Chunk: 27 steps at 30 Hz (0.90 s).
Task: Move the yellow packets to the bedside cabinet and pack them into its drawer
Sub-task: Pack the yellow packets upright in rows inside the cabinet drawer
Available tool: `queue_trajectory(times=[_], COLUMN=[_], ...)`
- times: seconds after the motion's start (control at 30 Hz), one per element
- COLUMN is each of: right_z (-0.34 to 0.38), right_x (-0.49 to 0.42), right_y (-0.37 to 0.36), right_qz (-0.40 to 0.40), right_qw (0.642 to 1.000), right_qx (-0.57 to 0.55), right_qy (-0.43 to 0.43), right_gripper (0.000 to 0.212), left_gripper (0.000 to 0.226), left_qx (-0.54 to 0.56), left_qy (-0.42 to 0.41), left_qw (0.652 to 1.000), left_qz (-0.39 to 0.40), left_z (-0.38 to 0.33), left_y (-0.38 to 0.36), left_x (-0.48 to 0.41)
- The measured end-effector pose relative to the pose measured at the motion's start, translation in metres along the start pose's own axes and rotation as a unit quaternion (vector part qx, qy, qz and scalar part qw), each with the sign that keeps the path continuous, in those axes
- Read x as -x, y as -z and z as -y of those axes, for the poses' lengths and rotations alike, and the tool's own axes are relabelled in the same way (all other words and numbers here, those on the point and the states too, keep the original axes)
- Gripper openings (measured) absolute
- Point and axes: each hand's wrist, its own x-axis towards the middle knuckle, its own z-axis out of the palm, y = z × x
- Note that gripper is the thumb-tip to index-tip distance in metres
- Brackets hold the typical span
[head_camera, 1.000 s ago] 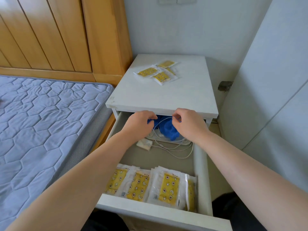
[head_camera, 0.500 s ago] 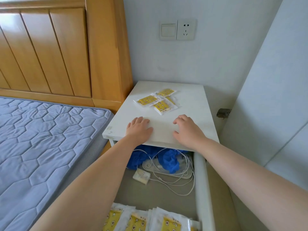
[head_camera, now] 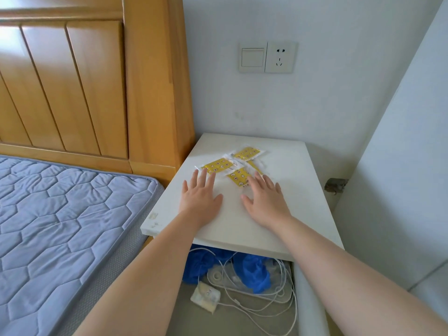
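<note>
- Mattress [head_camera: 60,226]: quilted.
- Left hand [head_camera: 200,198]: spread flat on bedside cabinet [head_camera: 291,190] top, advanced from its front edge; fingertips touch yellow packets [head_camera: 232,166].
- Right hand [head_camera: 265,202]: spread, likewise advanced, touching packets.
- Drawer [head_camera: 308,299]: open; blue cloth [head_camera: 254,270], white cables [head_camera: 266,304] inside.

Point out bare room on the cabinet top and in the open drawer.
Cabinet top: free along the right edge, beside the right hand, and along the wall behind the yellow packets. Crowded centre-left, where the packets and left hand sit. Drawer: bare floor nearest the camera; the back is crowded with blue cloth, white cables and a charger.
</note>
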Motion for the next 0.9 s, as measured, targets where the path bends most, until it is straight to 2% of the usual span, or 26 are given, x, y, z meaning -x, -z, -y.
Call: queue_trajectory(times=[0.13, 0.23, 0.3, 0.33, 0.4, 0.5, 0.63, 0.7, 0.8, 0.9], right_z=[0.0, -0.001, -0.002, -0.003, -0.003, -0.004, -0.012, -0.016, -0.02, -0.018], right_x=[-0.005, 0.003, 0.013, 0.016, 0.015, 0.003, -0.019, -0.031, -0.044, -0.046], right_y=[-0.001, 0.002, 0.005, 0.007, 0.009, 0.004, 0.001, 0.001, -0.004, -0.005], right_qz=[-0.022, -0.069, -0.106, -0.13, -0.159, -0.161, -0.144, -0.115, -0.077, -0.191], right_qw=[0.999, 0.981, 0.961, 0.957, 0.956, 0.961, 0.966, 0.972, 0.984, 0.974], right_qx=[-0.021, -0.179, -0.254, -0.261, -0.246, -0.221, -0.202, -0.194, -0.143, -0.048], right_qy=[-0.009, -0.009, -0.001, 0.002, -0.013, -0.043, -0.076, -0.071, -0.08, -0.114], right_gripper=[0.053, 0.033, 0.028, 0.03, 0.034, 0.035, 0.037, 0.041, 0.041, 0.031], left_gripper=[0.058, 0.042, 0.044, 0.048, 0.055, 0.059, 0.056, 0.054, 0.051, 0.057], left_qx=[0.022, 0.095, 0.153, 0.161, 0.127, 0.024, -0.035, -0.036, 0.026, 0.092], left_qy=[0.002, -0.038, -0.079, -0.09, -0.079, -0.059, -0.09, -0.098, -0.11, -0.11], left_qw=[1.0, 0.991, 0.972, 0.967, 0.98, 0.998, 0.994, 0.992, 0.994, 0.987], left_qz=[0.018, -0.082, -0.163, -0.176, -0.13, -0.003, 0.059, 0.064, 0.0, -0.069], left_z=[-0.002, -0.003, -0.003, -0.004, -0.007, -0.014, -0.018, -0.019, -0.019, -0.017], left_y=[0.001, 0.004, 0.003, 0.003, 0.002, -0.001, 0.001, 0.003, 0.005, 0.005], left_x=[-0.015, -0.005, 0.006, 0.011, 0.018, 0.021, 0.018, 0.018, 0.021, 0.025])
